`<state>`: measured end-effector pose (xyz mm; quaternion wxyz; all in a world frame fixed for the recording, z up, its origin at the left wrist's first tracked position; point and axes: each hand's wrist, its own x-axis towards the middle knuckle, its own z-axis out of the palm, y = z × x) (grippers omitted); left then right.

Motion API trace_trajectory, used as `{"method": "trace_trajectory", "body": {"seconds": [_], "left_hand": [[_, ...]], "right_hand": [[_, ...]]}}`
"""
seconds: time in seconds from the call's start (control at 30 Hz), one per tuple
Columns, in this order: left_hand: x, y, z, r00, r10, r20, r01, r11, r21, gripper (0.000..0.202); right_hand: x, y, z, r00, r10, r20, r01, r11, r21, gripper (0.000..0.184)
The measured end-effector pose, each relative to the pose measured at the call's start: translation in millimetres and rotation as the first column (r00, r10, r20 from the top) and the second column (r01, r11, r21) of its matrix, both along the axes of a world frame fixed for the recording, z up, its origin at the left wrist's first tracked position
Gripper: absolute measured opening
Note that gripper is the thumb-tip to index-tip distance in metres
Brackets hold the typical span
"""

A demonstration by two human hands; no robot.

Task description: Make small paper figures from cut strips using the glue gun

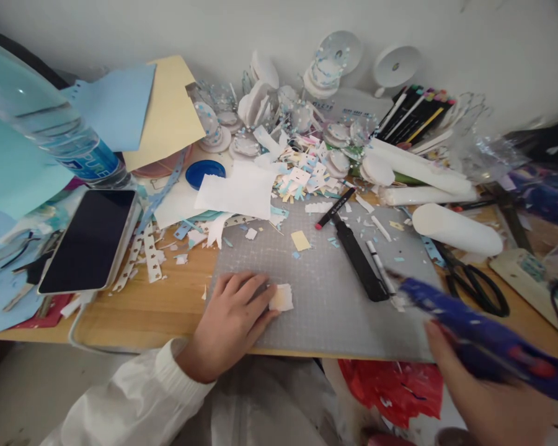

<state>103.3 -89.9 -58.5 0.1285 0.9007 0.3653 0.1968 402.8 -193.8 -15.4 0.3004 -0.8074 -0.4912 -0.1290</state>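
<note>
My left hand (pixel 235 322) rests on the grey cutting mat (pixel 316 334), with thumb and index finger closed at the left edge of a small whitish paper piece (pixel 281 298) that has a yellowish middle. My right hand (pixel 488 390), blurred, grips a blue hot glue gun (pixel 474 334) with a red part on its side. The gun's tip points left over the mat's right part. Between the hands lie a black utility knife (pixel 360 260), a thin white pen (pixel 380 267), a black marker (pixel 335 209) and a small yellow paper square (pixel 300 240).
Paper scraps (pixel 302 170) and white round paper pieces heap at the back. A phone (pixel 93 241) and a water bottle (pixel 51 118) stand left. Black-handled scissors (pixel 478 288), a white roll (pixel 458 229) and a power strip (pixel 530 291) lie right. A red bag (pixel 395 387) hangs below the edge.
</note>
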Motion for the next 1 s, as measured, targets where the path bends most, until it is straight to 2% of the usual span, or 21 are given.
{"method": "trace_trajectory", "body": {"seconds": [0.13,0.2,0.37,0.57,1.0], "left_hand": [[1,0,0.1,1.000,-0.002,0.011,0.002,1.000,0.005,0.026],[1,0,0.6,1.000,0.003,0.018,-0.003,1.000,0.001,0.026],[3,1,2.5,0.999,0.008,0.031,-0.008,1.000,-0.003,0.026],[2,1,1.9,0.999,0.003,0.043,-0.003,1.000,0.001,0.026],[2,0,0.8,0.999,0.004,0.032,-0.004,1.000,0.005,0.026]], "right_hand": [[-34,18,1.7,0.969,0.173,-0.178,-0.197,0.972,-0.127,0.033],[-43,23,-2.1,0.956,0.189,-0.226,-0.235,0.953,-0.193,0.040],[-53,33,-10.6,0.958,0.200,-0.207,-0.258,0.914,-0.312,0.038],[-61,44,-10.5,0.972,0.214,-0.099,-0.235,0.886,-0.400,0.033],[-63,47,-9.2,0.966,0.257,-0.021,-0.231,0.828,-0.510,0.029]]}}
